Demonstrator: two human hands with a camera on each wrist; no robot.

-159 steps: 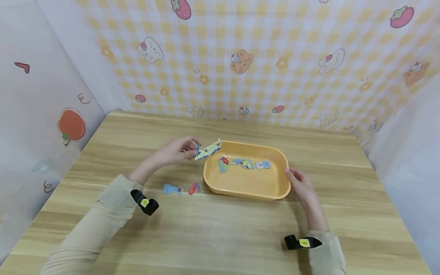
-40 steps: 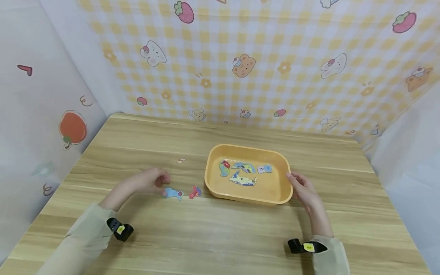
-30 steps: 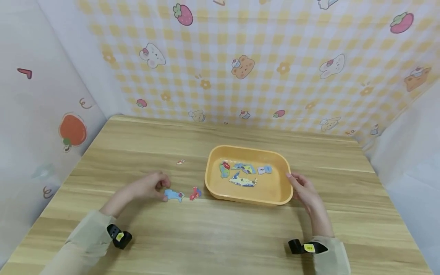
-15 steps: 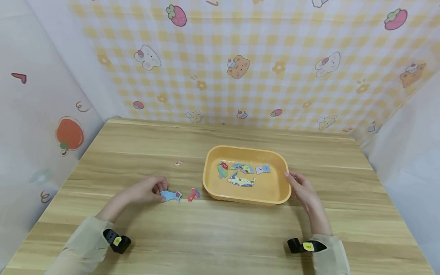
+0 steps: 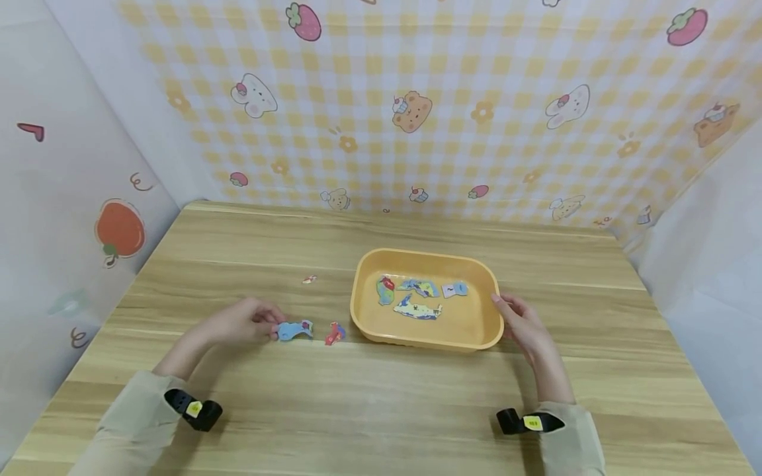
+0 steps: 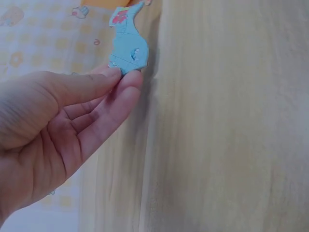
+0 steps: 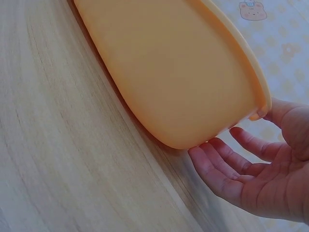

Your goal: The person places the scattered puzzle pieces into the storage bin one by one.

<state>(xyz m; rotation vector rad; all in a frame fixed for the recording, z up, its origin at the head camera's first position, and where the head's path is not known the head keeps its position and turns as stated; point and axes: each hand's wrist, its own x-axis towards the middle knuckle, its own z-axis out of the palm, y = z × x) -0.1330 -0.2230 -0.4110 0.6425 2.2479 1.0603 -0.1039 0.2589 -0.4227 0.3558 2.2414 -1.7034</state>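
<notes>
My left hand (image 5: 247, 322) pinches one end of a flat light-blue puzzle piece (image 6: 129, 50) between thumb and fingertips. In the head view the piece lies low over the table, with a red patch at its far end. A small red-and-purple piece (image 5: 335, 333) rests on the wood just right of it. At the right end of an orange plastic basin (image 5: 428, 334), my right hand (image 5: 524, 324) holds the rim, thumb over the edge and fingers against the outer wall. Inside the basin are a cream-and-blue piece (image 5: 419, 309), a green-and-red piece (image 5: 385, 291) and others.
A tiny red-and-white scrap (image 5: 309, 279) lies on the wooden table (image 5: 381, 410), behind the left hand's piece. Yellow-checked cloth (image 5: 369, 119) hangs along the table's back edge. White cloth (image 5: 65, 198) covers the left side.
The cream-and-blue piece, earlier in my left hand, now lies in the basin. My left hand has moved left and forward, and has taken the light-blue piece and raised it slightly. The tiny scrap appeared.
</notes>
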